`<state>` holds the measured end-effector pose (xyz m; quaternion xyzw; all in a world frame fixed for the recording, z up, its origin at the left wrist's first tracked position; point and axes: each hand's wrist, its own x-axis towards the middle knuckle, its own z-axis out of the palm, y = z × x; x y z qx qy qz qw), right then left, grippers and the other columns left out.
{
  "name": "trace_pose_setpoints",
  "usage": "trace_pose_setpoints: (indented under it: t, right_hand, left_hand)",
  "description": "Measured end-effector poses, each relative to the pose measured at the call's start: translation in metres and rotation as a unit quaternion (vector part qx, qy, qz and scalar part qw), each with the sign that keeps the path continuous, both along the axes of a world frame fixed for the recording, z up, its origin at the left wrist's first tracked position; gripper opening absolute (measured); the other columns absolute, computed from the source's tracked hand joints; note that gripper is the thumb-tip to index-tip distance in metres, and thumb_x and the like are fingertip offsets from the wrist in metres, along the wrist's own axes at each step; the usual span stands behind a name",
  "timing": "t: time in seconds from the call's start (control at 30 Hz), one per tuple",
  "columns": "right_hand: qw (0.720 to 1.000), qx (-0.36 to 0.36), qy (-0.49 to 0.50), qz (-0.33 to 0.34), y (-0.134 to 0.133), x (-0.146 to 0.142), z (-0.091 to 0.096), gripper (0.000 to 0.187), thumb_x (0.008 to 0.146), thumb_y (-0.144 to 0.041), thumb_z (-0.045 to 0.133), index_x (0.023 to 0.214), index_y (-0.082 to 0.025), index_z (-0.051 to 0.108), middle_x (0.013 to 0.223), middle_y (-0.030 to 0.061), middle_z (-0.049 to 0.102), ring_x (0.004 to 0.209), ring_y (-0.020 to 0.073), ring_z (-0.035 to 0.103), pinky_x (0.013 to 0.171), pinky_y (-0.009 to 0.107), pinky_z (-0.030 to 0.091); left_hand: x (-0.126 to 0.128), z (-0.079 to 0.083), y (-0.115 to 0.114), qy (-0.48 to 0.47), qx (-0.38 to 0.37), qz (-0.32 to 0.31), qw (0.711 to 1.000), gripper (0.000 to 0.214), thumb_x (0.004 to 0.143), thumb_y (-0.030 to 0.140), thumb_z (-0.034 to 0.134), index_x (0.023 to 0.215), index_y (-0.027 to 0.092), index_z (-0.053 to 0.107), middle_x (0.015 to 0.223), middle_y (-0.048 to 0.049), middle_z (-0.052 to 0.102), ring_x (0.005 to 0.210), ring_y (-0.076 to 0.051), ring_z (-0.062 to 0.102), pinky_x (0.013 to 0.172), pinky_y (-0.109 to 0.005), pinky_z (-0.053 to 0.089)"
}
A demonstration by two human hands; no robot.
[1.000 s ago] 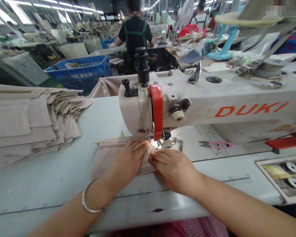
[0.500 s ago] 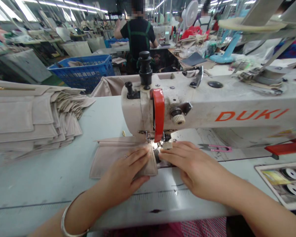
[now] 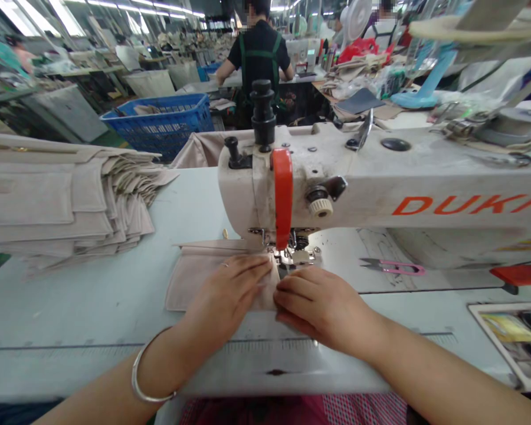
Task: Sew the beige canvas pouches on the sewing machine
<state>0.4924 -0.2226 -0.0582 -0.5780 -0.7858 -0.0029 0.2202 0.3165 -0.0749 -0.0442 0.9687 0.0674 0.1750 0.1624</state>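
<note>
At lower centre, the left hand [image 3: 230, 298] lies flat on the beige cloth [image 3: 192, 274] and the right hand [image 3: 327, 304] bunches at its edge (grip hidden), so uneven pressure could skew it beside the sewing machine [image 3: 358, 198].

Two hands [image 3: 230, 295] [image 3: 325, 304], one handled panel [image 3: 190, 283] — one bangle [image 3: 135, 378], one thread snipper [image 3: 386, 265].

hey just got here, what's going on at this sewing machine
A person sits at a white sewing machine with both hands on or close to a beige fabric piece. The left hand lies flat on it, and the right hand has its fingertips at its right edge, just in front of the needle area. A stack of similar pieces lies to the left, and pink-handled snips rest on the right.
</note>
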Motion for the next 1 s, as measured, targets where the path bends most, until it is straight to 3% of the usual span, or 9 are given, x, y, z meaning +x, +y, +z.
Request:
trace_pose_setpoints:
  t: [0.1,0.2,0.33,0.53,0.83,1.0]
  right_hand:
    - [0.999,0.013,-0.018,0.034,-0.005,-0.007,-0.003,0.013,0.097,-0.020,0.053,0.091,-0.019,0.065,0.083,0.0027,0.064,0.081,0.0187,0.057,0.071,0.033,0.046]
    - [0.999,0.022,-0.021,0.038,-0.004,-0.010,-0.006,0.016,0.096,-0.018,0.055,0.083,-0.020,0.064,0.078,0.0016,0.062,0.076,0.0184,0.056,0.068,0.033,0.047]
    - [0.999,0.012,-0.012,0.034,-0.005,-0.013,-0.007,0.014,0.095,-0.016,0.056,0.083,-0.020,0.063,0.081,0.0016,0.064,0.082,0.0188,0.058,0.075,0.035,0.050]
    - [1.000,-0.006,0.010,0.024,-0.005,-0.019,-0.011,0.011,0.094,-0.016,0.057,0.086,-0.018,0.063,0.099,0.0053,0.068,0.100,0.0219,0.060,0.088,0.038,0.053]
    - [0.999,0.012,0.033,0.014,0.000,-0.013,-0.005,0.019,0.096,-0.012,0.051,0.108,-0.014,0.065,0.102,0.0071,0.070,0.101,0.0214,0.062,0.088,0.037,0.053]
    - [0.999,0.002,0.044,0.025,-0.002,-0.010,-0.003,0.018,0.095,-0.012,0.051,0.103,-0.015,0.067,0.099,0.0082,0.070,0.099,0.0212,0.062,0.086,0.037,0.053]
  left_hand:
    - [0.002,-0.003,-0.005,0.022,0.071,-0.058,0.996,0.037,0.098,0.009,0.039,0.133,0.014,0.050,0.132,-0.0110,0.058,0.127,-0.022,0.051,0.108,-0.040,0.048]
    - [0.002,-0.011,-0.007,0.072,0.097,-0.078,0.990,0.040,0.096,0.009,0.042,0.136,0.012,0.047,0.136,-0.0122,0.053,0.133,-0.025,0.044,0.114,-0.043,0.041]
    - [0.001,-0.017,-0.003,0.092,0.113,-0.096,0.985,0.045,0.094,0.011,0.046,0.139,0.011,0.044,0.139,-0.0127,0.049,0.136,-0.027,0.041,0.118,-0.044,0.037]
    - [0.004,-0.008,0.008,0.105,0.143,-0.120,0.977,0.040,0.093,0.006,0.045,0.133,0.009,0.048,0.138,-0.0117,0.053,0.135,-0.025,0.043,0.120,-0.041,0.032]
    - [0.005,-0.018,0.019,0.052,0.155,-0.134,0.977,0.036,0.097,0.010,0.044,0.133,0.010,0.049,0.134,-0.0122,0.056,0.132,-0.025,0.048,0.114,-0.042,0.042]
    - [-0.003,-0.016,0.009,0.005,0.131,-0.126,0.983,0.026,0.098,0.012,0.050,0.124,0.011,0.056,0.121,-0.0088,0.063,0.117,-0.019,0.057,0.102,-0.034,0.052]
